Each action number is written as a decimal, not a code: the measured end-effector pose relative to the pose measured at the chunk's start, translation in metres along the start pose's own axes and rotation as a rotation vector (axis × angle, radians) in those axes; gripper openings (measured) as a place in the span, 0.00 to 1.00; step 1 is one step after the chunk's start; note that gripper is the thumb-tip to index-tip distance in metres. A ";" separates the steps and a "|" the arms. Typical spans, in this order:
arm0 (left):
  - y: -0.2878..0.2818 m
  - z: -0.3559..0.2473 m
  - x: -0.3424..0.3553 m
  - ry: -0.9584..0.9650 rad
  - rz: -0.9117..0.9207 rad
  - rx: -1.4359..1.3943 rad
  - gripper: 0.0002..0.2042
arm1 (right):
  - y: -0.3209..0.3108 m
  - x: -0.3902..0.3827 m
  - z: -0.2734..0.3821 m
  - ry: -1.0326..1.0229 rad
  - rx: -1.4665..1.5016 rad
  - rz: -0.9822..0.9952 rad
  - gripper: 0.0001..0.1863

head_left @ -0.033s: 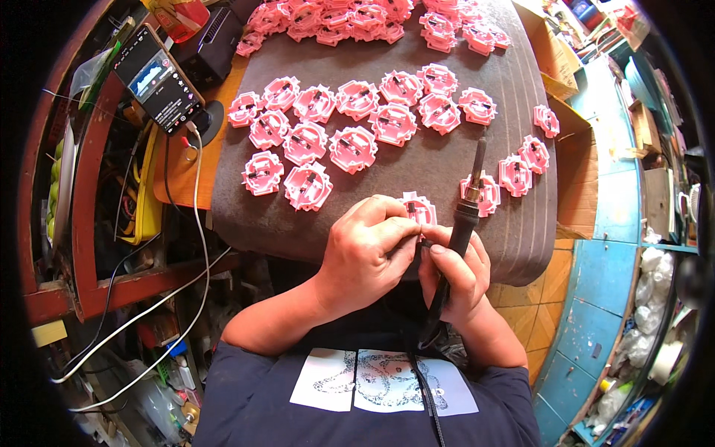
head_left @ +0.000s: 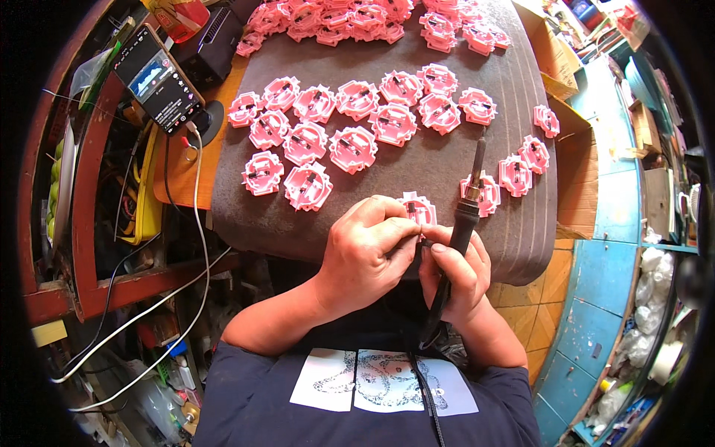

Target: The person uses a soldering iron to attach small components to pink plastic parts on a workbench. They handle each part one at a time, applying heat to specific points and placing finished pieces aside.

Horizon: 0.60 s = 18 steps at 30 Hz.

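My left hand (head_left: pixel 370 242) is closed in a pinch at the table's near edge, its fingertips meeting those of my right hand. A tiny dark piece shows between the fingertips, too small to name. My right hand (head_left: pixel 459 272) is closed around a black soldering iron (head_left: pixel 463 223), whose metal tip points up and away from me. Just beyond the fingertips lies a pink plastic part (head_left: pixel 418 208) with a dark piece in it, partly hidden by my hands. Behind the iron's shaft sits another pink part (head_left: pixel 488 195).
Several similar pink parts (head_left: pixel 354 149) spread over the dark tabletop (head_left: pixel 372 192), with a heap (head_left: pixel 335 21) at the far edge. A phone (head_left: pixel 159 80) on a stand and its white cable (head_left: pixel 199 201) are on the left. Cardboard boxes (head_left: pixel 577 167) stand on the right.
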<state>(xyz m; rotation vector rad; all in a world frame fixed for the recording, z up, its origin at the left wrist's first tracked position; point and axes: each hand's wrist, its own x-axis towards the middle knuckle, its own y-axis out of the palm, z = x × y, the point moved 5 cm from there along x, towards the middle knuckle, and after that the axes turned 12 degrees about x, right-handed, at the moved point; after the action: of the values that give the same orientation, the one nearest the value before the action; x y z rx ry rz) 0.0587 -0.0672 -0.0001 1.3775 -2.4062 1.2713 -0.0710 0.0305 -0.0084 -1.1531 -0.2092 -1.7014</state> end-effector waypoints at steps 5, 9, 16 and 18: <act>0.002 0.001 -0.001 0.026 -0.044 -0.021 0.08 | 0.000 0.000 -0.003 0.002 0.014 -0.015 0.21; 0.001 -0.002 0.001 0.018 -0.036 0.028 0.08 | -0.008 0.003 0.001 0.032 0.048 -0.010 0.19; 0.002 -0.003 0.002 -0.045 0.031 0.046 0.07 | -0.047 -0.010 0.018 0.010 0.029 -0.026 0.33; 0.003 -0.002 0.001 -0.050 0.033 0.053 0.08 | -0.058 -0.004 0.026 0.108 0.041 0.020 0.33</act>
<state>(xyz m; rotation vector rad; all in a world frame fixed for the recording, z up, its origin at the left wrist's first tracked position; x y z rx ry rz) 0.0553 -0.0660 -0.0001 1.4049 -2.4551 1.3334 -0.1026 0.0758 0.0240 -1.0270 -0.1644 -1.7281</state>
